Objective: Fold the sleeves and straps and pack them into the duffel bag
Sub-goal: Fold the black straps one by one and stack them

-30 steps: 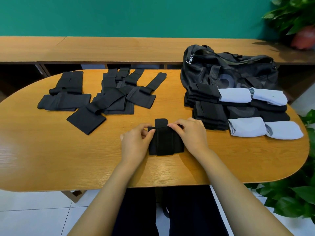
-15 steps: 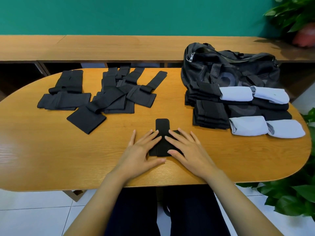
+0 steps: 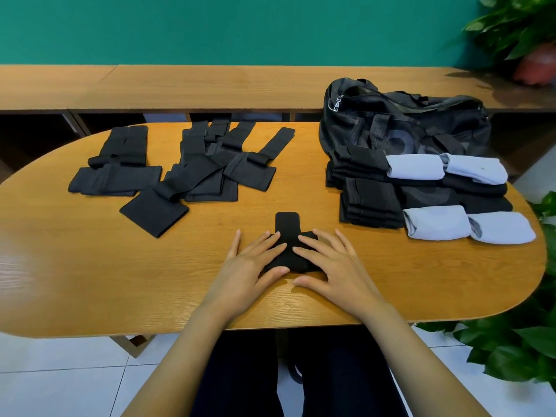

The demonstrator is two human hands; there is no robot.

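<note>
A folded black strap [image 3: 288, 236] lies at the near middle of the oval wooden table [image 3: 90, 281], its rounded end sticking out away from me. My left hand [image 3: 251, 266] and my right hand [image 3: 334, 266] press flat on it with straight fingers, one on each side. Unfolded black straps and sleeves [image 3: 192, 173] lie spread at the far left. The black duffel bag [image 3: 403, 118] sits at the far right. In front of it are stacks of folded black pieces [image 3: 370, 203] and pale blue folded sleeves [image 3: 436, 225].
A long wooden bench [image 3: 210, 85] runs behind the table against a green wall. Potted plants stand at the top right [image 3: 523, 31] and at the floor on the right [image 3: 511, 341]. White floor tiles show below the table edge.
One second ago both hands pinched the strap's folds with curled fingers. Since then the fingers have straightened and now press the folded strap flat.
</note>
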